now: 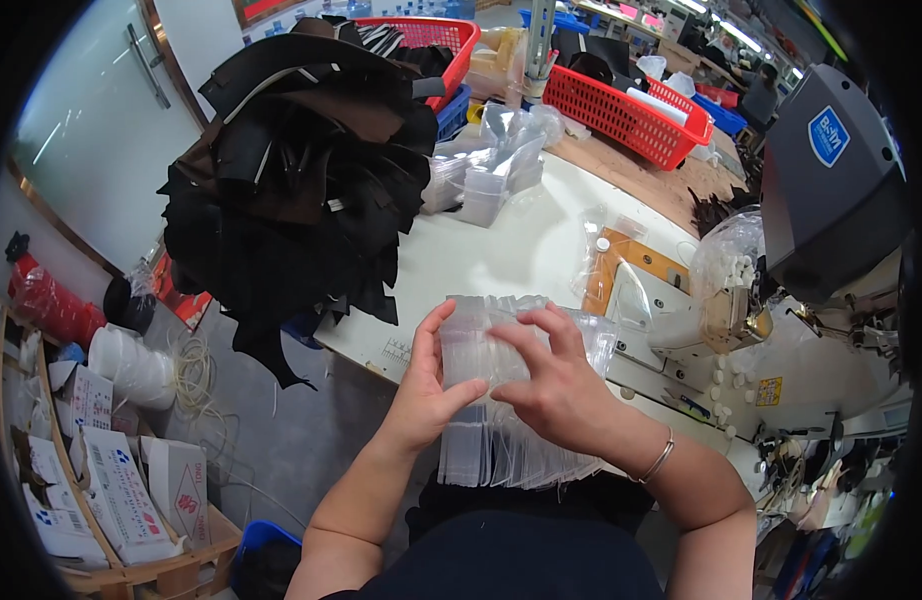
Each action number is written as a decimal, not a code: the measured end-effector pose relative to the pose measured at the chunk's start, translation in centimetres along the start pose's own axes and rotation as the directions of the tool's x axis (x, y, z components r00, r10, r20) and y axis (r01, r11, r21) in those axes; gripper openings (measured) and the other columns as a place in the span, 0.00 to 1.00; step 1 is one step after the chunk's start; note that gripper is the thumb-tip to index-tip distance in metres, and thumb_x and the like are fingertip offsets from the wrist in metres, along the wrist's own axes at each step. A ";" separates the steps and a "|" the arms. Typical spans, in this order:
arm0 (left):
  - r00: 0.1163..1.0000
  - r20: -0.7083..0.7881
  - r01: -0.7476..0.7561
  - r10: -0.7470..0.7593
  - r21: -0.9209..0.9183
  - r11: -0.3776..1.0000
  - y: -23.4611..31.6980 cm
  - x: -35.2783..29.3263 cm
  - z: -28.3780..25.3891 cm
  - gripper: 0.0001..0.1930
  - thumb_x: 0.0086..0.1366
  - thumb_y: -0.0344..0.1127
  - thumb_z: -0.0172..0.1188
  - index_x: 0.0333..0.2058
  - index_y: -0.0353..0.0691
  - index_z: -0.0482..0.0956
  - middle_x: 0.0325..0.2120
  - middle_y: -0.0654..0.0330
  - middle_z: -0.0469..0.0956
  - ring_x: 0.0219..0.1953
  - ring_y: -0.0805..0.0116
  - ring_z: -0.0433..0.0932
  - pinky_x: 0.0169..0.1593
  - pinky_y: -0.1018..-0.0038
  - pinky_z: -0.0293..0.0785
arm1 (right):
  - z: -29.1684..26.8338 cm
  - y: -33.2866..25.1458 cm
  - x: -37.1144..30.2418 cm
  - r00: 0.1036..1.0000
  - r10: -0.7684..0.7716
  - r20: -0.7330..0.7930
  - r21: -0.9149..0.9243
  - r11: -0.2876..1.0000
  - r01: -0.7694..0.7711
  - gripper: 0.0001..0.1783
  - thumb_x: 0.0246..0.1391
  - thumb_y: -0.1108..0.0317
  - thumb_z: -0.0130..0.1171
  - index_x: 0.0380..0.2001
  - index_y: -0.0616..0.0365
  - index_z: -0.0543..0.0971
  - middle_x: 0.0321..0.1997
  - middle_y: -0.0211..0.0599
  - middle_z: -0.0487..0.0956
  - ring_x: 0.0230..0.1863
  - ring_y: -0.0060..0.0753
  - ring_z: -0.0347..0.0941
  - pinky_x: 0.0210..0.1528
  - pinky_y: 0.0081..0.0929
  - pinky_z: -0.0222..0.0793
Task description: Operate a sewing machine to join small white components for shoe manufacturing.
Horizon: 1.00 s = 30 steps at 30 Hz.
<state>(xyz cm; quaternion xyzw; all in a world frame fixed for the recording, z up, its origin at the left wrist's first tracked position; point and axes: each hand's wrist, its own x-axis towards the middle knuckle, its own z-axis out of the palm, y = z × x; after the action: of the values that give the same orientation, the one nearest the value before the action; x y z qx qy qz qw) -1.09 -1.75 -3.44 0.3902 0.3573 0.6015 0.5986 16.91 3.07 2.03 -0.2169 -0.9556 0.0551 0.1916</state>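
Observation:
A thick bundle of clear plastic pieces (521, 455), many thin layers pressed side by side, is in front of me at the table's near edge. My left hand (431, 375) is closed on its left side, thumb across the front and fingers behind the far edge. My right hand (561, 385) lies over the top of the bundle with bent fingers apart. Its thumb and fingertips are close to the layers near the left thumb; whether they touch is hard to tell. A loose clear plastic sheet (636, 300) lies beyond, to the right.
A sewing machine (706, 325) with a grey housing (831, 160) stands at the right. A heap of black cut pieces (291, 190) overhangs the table's left side. Clear plastic packs (486, 185) and a red basket (621, 115) are farther back. Cartons (121, 490) stand lower left.

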 end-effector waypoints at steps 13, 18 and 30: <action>0.998 -0.058 0.011 -0.014 -0.052 0.999 0.2 0.0 -0.2 0.46 0.46 0.18 0.61 0.64 0.44 0.50 0.54 0.54 0.62 0.57 0.64 0.64 0.60 0.69 0.61 | -1.0 -0.6 0.5 0.964 -0.019 0.266 0.068 0.998 0.001 0.12 0.46 0.56 0.60 0.26 0.53 0.79 0.34 0.30 0.76 0.54 0.32 0.70 0.69 0.50 0.42; 0.998 -0.058 0.016 -0.020 -0.061 0.998 0.2 0.1 -0.3 0.46 0.46 0.18 0.61 0.64 0.44 0.50 0.54 0.54 0.62 0.57 0.64 0.64 0.59 0.69 0.62 | -0.7 -0.8 0.2 0.960 0.076 0.268 0.114 0.987 -0.110 0.20 0.48 0.47 0.60 0.26 0.53 0.80 0.34 0.30 0.77 0.54 0.32 0.70 0.69 0.58 0.28; 0.998 -0.057 0.010 -0.014 -0.070 0.998 0.3 -0.1 -0.4 0.46 0.46 0.18 0.61 0.64 0.46 0.51 0.54 0.54 0.62 0.57 0.64 0.63 0.59 0.68 0.62 | -0.2 -1.8 -0.4 0.943 0.195 0.268 0.129 0.963 -0.236 0.13 0.40 0.58 0.61 0.29 0.52 0.77 0.42 0.28 0.75 0.61 0.32 0.63 0.68 0.62 0.23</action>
<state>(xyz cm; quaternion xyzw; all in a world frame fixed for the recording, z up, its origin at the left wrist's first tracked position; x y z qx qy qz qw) -1.59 -1.88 -3.37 0.3495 0.3556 0.6209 0.6049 16.60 1.26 2.40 -0.2955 -0.9352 0.1792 0.0777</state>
